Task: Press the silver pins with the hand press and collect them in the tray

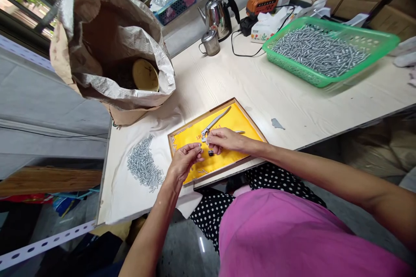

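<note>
A shallow cardboard tray with a yellow lining lies at the table's front edge. Over its left part my left hand pinches a tiny metallic piece between thumb and fingertips. Just to the right, my right hand has its fingers curled together; what they hold is too small to name. Silver pliers rest on the yellow lining behind my right hand, partly covered by it. A small dark metal part sits below my right fingers. Left of the tray is a pile of small metal springs or pins on a pale cloth.
A large paper sack stands at the back left. Behind the tray are a metal cup, a kettle and an orange battery. A green basket full of metal pieces is at the right. A grey scrap lies nearby.
</note>
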The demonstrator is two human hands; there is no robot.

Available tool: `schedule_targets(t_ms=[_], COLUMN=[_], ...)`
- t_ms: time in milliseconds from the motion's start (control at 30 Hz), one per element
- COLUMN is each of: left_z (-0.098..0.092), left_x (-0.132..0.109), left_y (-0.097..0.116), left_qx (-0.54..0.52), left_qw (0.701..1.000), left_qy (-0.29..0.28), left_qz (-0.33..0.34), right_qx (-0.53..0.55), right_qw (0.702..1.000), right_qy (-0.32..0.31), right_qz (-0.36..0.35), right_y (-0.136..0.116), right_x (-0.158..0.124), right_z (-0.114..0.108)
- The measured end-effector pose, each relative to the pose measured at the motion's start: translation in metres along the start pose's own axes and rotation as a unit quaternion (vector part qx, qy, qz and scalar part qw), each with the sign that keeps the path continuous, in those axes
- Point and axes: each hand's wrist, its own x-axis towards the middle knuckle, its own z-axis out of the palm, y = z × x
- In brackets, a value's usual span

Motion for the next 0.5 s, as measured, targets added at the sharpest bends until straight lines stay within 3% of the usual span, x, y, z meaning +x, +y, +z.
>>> schedule_targets(t_ms=[67, 133, 233, 267, 367, 433, 500], left_z=[-0.001, 0.000, 0.005, 0.007, 0.012, 0.015, 0.016], left_x=[0.004, 0.010, 0.018, 0.020, 0.025, 0.027, 0.027], left_y=[-0.005, -0.011, -0.019, -0.020, -0.021, -0.019, -0.016], left_qx=[0.012, 0.037, 0.074, 0.085, 0.121, 0.151, 0.175], left_qw=[1.000, 0.998, 0.995, 0.994, 0.991, 0.987, 0.984], left_qy=[0.021, 0.036, 0.046, 0.046, 0.036, 0.028, 0.024], left_qz=[0.014, 0.031, 0.051, 0.051, 0.047, 0.043, 0.032], right_qx=[0.083, 0.090, -0.107, -0.210, -0.472, -0.558, -0.597], right_qw=[0.996, 0.994, 0.989, 0.970, 0.870, 0.821, 0.797], right_qy=[0.018, 0.052, 0.106, 0.121, 0.127, 0.102, 0.082], right_qz=[0.040, 0.042, -0.008, -0.030, -0.061, -0.055, -0.048], right_y=[-0.003, -0.004, -0.001, 0.002, 0.012, 0.018, 0.022], right_x=[0.000, -0.001, -0.006, -0.009, -0.019, -0.024, -0.026], right_z=[-0.010, -0.021, -0.039, -0.043, -0.052, -0.055, -0.055])
